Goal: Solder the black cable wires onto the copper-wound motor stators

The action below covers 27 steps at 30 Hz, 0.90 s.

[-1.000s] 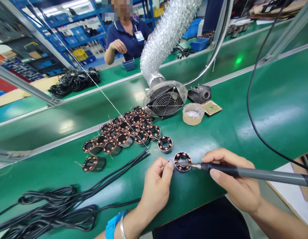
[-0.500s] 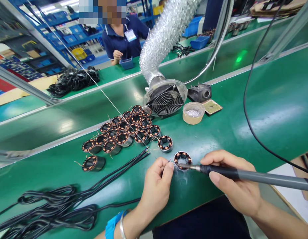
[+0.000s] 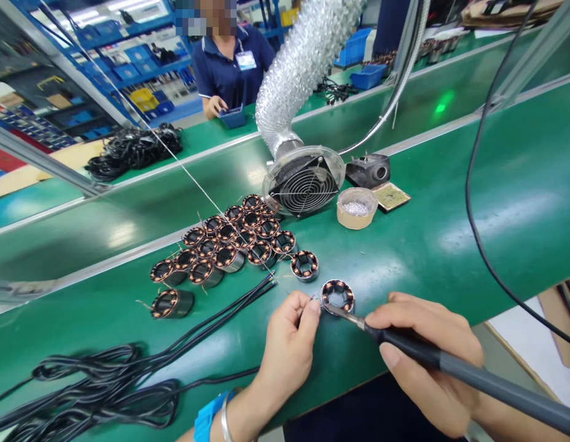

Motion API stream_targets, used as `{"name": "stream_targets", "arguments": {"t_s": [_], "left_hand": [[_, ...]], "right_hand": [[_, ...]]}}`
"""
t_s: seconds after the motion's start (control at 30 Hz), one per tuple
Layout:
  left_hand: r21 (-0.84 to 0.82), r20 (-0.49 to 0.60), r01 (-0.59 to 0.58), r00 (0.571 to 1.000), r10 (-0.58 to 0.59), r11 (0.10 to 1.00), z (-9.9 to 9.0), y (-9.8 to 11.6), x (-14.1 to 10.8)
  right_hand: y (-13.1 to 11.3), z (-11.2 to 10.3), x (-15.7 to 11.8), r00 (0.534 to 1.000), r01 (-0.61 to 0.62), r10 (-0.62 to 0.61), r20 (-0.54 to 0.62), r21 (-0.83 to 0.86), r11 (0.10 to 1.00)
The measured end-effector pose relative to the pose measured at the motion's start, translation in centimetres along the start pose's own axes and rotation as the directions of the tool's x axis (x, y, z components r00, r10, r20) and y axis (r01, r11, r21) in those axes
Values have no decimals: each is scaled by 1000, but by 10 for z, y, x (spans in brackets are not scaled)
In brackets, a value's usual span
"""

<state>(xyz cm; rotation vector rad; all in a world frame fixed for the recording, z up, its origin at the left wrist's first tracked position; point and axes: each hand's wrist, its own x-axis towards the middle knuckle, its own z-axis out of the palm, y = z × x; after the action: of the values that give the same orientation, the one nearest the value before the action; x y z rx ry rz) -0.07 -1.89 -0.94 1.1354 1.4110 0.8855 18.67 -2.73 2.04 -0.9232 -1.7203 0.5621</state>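
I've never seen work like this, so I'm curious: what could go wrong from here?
The soldering iron's metal tip is close to the left fingers; if it is hot, a slip might burn them.
Neither hand clearly grips the copper-wound ring, so a nudge could shift it.
Being so near, the tip might also damage its windings.

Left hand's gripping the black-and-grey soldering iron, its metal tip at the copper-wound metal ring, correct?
Wrong hand: the head view shows the right hand gripping the black-and-grey soldering iron, its metal tip at the copper-wound metal ring.
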Motion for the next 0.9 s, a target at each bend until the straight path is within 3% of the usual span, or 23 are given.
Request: {"name": "stream_targets", "arguments": {"t_s": [0.53,0.63,0.73,0.83,0.9], "left_hand": [[14,14,-3,1000,3,1000,0,-2,-1],[15,25,0,1000,0,1000,0,-3,-1],[1,33,4,999,-4,1000,0,-4,-1],[-18,35,12,999,-11,1000,1,-4,-2],[-33,43,19,999,-18,999,1,-4,-2]], "right_hand": [[2,-12,8,1000,12,-12,-7,-29,1000],[26,-15,16,993,59,-72,-91,-144,988],[68,-19,30,969,55,-134,-210,-342,938],[102,-23,42,991,-14,-53,-122,-494,869],[111,-25,44,999,-41,18,-48,-528,848]]}}
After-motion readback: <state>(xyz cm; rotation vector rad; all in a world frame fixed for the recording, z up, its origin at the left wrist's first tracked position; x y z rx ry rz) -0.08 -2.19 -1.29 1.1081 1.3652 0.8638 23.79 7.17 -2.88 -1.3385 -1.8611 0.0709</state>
